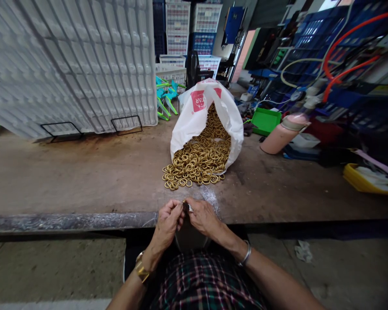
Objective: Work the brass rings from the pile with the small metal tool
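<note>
My left hand (170,218) and my right hand (203,216) meet at the table's front edge, fingers pinched together. Between them sits a small dark piece (186,207) with a whitish bit by the right fingers; a tiny yellowish spot shows on top. Its kind is too small to make out, and the fingers partly cover it. Just beyond my hands, many brass-coloured rings (197,163) spill from the mouth of a white plastic sack (189,116) with red print. The sack lies open toward me on the brown table (116,172).
Tall white ribbed panels (110,64) stand at the left in black wire stands (126,125). On the right are a pink bottle (280,135), a green tray (267,120) and a yellow tray (368,181). Crates (177,21) are stacked behind; orange hoses (336,64) hang at upper right.
</note>
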`<state>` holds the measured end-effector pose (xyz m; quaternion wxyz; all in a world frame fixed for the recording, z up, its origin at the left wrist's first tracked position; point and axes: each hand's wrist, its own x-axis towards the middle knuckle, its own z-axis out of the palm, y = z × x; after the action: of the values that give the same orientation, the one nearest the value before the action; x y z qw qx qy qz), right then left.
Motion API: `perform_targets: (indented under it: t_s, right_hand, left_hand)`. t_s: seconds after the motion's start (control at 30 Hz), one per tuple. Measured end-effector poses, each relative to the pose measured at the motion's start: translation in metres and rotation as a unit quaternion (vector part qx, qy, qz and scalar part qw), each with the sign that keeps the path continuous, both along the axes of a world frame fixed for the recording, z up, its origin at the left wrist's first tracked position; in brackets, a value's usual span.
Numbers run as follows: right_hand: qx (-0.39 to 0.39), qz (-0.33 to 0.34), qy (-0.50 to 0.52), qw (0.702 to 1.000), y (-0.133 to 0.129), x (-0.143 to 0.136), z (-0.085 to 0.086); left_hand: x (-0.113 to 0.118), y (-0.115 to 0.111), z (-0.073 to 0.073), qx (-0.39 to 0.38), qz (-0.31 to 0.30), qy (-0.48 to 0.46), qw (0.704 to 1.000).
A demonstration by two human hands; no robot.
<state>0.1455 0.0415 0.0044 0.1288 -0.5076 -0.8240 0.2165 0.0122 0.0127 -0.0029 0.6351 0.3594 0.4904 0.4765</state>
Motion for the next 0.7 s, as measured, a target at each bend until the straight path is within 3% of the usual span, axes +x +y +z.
perform_targets:
  t_s: [0.3,0.47,0.57,0.7]
  right_hand:
    - [-0.017,0.017,-0.052,0.998,-0.001,0.0,0.003]
    - [-0.006,-0.031,-0.088,0.996,0.01,0.004,0.001]
    - [0.009,-0.051,-0.028,0.998,0.014,0.005,-0.002]
    - [-0.023,-0.062,0.163,0.984,0.009,0.001,0.0]
  left_hand:
    - [0.002,-0.002,0.004,0.022,0.004,0.055,0.998]
    - [0.002,-0.006,0.005,0.024,-0.01,0.056,0.998]
    - [0.001,-0.006,0.005,0.019,-0.016,0.047,0.999]
    - [0.002,-0.005,0.005,0.001,-0.006,0.049,0.999]
